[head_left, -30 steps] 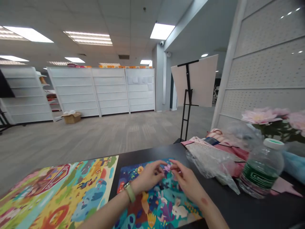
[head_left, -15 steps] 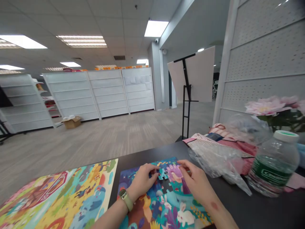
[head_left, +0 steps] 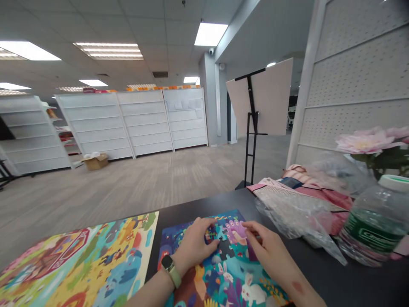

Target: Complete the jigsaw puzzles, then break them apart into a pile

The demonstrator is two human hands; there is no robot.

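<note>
My left hand (head_left: pixel 194 243), with a pale band watch (head_left: pixel 169 269) on its wrist, rests on a colourful jigsaw puzzle (head_left: pixel 231 273) on the black table (head_left: pixel 322 273). Its fingers curl over pieces near the puzzle's middle, and I cannot tell whether they hold one. My right hand (head_left: pixel 268 247) lies to the right, fingers apart, its fingertips by a pink peacock section (head_left: pixel 235 232) with nothing in them. Between my hands a dark gap (head_left: pixel 226 250) shows in the puzzle. A finished-looking larger puzzle (head_left: pixel 79 260) lies to the left.
To the right stand a crumpled plastic bag (head_left: pixel 294 217), pink cloth (head_left: pixel 332 198) and a water bottle (head_left: pixel 373 221) with artificial pink flowers (head_left: pixel 364 143) behind. An easel board (head_left: pixel 258 98), white shelving (head_left: pixel 128 123) and a cardboard box (head_left: pixel 95 162) stand beyond on the carpet.
My hands have parted from their close pinch at the puzzle's middle, and my right hand has shifted right. The dark gap now shows, and the view has drifted slightly left.
</note>
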